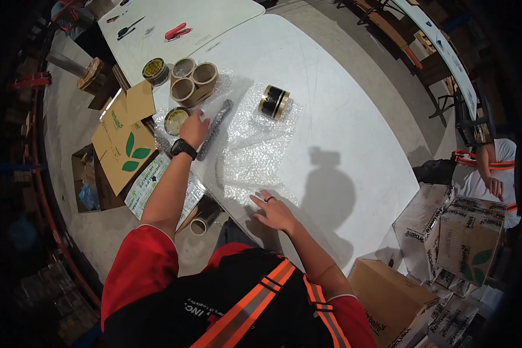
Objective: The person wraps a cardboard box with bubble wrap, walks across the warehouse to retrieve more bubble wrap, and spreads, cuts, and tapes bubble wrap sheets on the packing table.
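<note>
A sheet of clear bubble wrap lies across the white table. Spread on its near edge is my right hand, fingers apart and a ring on one of them. My left hand, with a black watch at the wrist, is at the sheet's left side. Its fingers are bent together, and what they grip, if anything, is hidden. Just left of them is a tape roll; to their right lies a dark rolled strip of wrap. A black-and-gold tape roll rests on the sheet's right part.
Several cardboard tubes stand bundled beyond my left hand, near another tape roll. A red cutter and scissors lie on the far table. Cartons flank me: a flattened one left, wrapped boxes right, near another person.
</note>
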The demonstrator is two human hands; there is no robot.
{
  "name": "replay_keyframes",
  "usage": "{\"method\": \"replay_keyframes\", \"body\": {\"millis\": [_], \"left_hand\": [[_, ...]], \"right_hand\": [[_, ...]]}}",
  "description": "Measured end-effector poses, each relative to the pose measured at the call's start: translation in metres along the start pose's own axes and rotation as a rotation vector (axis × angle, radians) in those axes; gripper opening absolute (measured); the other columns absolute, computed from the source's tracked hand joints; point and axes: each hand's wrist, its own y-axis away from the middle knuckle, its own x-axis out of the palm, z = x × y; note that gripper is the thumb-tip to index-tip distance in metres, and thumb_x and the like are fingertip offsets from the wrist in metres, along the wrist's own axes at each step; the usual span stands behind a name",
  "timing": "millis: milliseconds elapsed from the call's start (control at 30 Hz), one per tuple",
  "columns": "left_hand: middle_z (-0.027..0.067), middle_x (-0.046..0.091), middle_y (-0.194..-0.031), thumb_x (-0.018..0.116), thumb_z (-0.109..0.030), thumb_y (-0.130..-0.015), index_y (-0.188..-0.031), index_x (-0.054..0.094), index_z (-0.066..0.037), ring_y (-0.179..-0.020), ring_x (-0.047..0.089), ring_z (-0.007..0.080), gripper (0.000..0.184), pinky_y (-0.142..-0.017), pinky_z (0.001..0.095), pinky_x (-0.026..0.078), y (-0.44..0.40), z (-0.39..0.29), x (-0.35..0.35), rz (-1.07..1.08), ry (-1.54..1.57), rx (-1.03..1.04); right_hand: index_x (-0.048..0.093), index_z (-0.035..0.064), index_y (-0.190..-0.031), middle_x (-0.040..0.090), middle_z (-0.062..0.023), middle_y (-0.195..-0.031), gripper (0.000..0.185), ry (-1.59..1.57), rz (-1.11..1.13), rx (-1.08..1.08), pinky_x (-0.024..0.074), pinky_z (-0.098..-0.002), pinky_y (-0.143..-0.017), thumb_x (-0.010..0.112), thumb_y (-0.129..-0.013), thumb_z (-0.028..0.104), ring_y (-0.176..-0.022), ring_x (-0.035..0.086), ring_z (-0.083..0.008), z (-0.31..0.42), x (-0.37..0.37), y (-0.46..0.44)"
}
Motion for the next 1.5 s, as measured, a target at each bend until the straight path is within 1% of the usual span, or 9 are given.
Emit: {"method": "replay_keyframes", "body": {"millis": [200, 467, 567, 1067, 1200, 1333, 1367, 1433, 1500], "left_hand": [[0.0046, 0.054, -0.062, 0.05, -0.027, -0.091, -0.077, 0.055, -0.001, -0.058, 0.052, 0.0133, 0.03, -0.054, 0.0301, 0.042, -0.047, -0.019, -0.036, 0.066, 0.741, -0.028], [0.0024, 0.055, -0.066, 0.051, -0.033, -0.091, -0.083, 0.056, -0.003, -0.056, 0.05, 0.0087, 0.032, -0.051, 0.0251, 0.041, -0.074, 0.004, 0.014, -0.071, 0.425, 0.301], [0.0002, 0.056, -0.069, 0.049, -0.031, -0.092, -0.081, 0.057, -0.004, -0.058, 0.05, 0.008, 0.031, -0.052, 0.0249, 0.041, -0.024, -0.061, -0.046, 0.574, 0.635, -0.426], [-0.0023, 0.053, -0.078, 0.048, -0.025, -0.094, -0.095, 0.059, -0.004, -0.066, 0.045, 0.0053, 0.024, -0.061, 0.02, 0.037, -0.028, -0.19, -0.181, -0.124, 1.394, 0.179], [-0.0006, 0.057, -0.078, 0.051, -0.013, -0.091, -0.104, 0.06, 0.0, -0.059, 0.045, 0.0044, 0.021, -0.05, 0.0194, 0.034, 0.026, -0.207, -0.187, 0.362, 1.021, 0.29], [0.0146, 0.062, -0.101, 0.055, -0.013, -0.08, -0.101, 0.06, -0.004, -0.089, 0.059, 0.0316, 0.024, -0.077, 0.0375, 0.048, 0.129, -0.246, -0.082, 0.828, 0.374, 1.021], [0.0133, 0.062, -0.094, 0.057, -0.013, -0.077, -0.095, 0.061, -0.004, -0.085, 0.059, 0.031, 0.021, -0.074, 0.0377, 0.048, 0.16, -0.247, -0.046, 0.532, 0.811, 1.244], [0.0113, 0.061, -0.095, 0.058, -0.016, -0.079, -0.099, 0.061, -0.006, -0.086, 0.059, 0.0287, 0.023, -0.074, 0.038, 0.048, 0.207, -0.248, -0.004, 1.14, 0.597, 1.042], [0.0118, 0.06, -0.098, 0.059, -0.021, -0.08, -0.101, 0.06, -0.006, -0.09, 0.058, 0.0287, 0.026, -0.077, 0.0377, 0.047, 0.23, -0.247, 0.009, 1.042, 0.7, 1.161]], "right_hand": [[0.035, 0.0102, -0.135, 0.032, -0.0222, -0.138, 0.063, -0.251, -0.103, 0.178, 0.036, -0.039, -0.099, 0.057, -0.081, 0.033, -0.122, 0.039, -0.0375, -0.018, 0.0, 0.004], [0.036, 0.004, -0.134, 0.036, -0.0212, -0.137, 0.065, -0.322, -0.249, 0.122, 0.0333, -0.0367, -0.102, 0.059, -0.08, 0.032, -0.125, 0.038, -0.0333, -0.044, 0.025, 0.001], [0.032, 0.0027, -0.136, 0.037, -0.0223, -0.135, 0.068, -0.53, -0.281, 0.187, 0.0335, -0.0365, -0.101, 0.06, -0.08, 0.031, -0.124, 0.039, -0.0334, -0.04, 0.017, 0.013], [0.039, -0.0019, -0.13, 0.042, -0.0237, -0.131, 0.062, -0.585, -0.278, 0.271, 0.0391, -0.0366, -0.096, 0.061, -0.081, 0.029, -0.113, 0.048, -0.0354, -0.044, 0.015, 0.007], [0.044, -0.0009, -0.126, 0.048, -0.0202, -0.126, 0.055, -0.705, -0.529, 0.317, 0.0422, -0.0368, -0.092, 0.058, -0.084, 0.032, -0.11, 0.052, -0.0293, -0.048, -0.008, 0.037], [0.031, 0.0066, -0.137, 0.052, -0.0097, -0.116, 0.057, -1.704, -0.947, -0.14, 0.047, -0.0299, -0.079, 0.05, -0.09, 0.033, -0.099, 0.054, -0.0174, -0.039, -0.054, 0.106], [0.038, 0.0056, -0.132, 0.054, -0.0081, -0.108, 0.051, -1.624, -0.916, 0.085, 0.0461, -0.0273, -0.076, 0.052, -0.088, 0.026, -0.091, 0.054, -0.0149, -0.02, -0.077, 0.12], [0.045, 0.0045, -0.127, 0.056, -0.0066, -0.1, 0.045, -1.525, -0.895, 0.304, 0.0452, -0.0247, -0.072, 0.054, -0.086, 0.019, -0.084, 0.054, -0.0123, -0.014, -0.094, 0.144], [0.057, 0.0012, -0.107, 0.056, -0.0036, -0.085, 0.026, -1.041, -0.961, 0.448, 0.0435, -0.0234, -0.066, 0.054, -0.081, 0.006, -0.072, 0.05, -0.01, -0.056, -0.064, 0.178]]}}
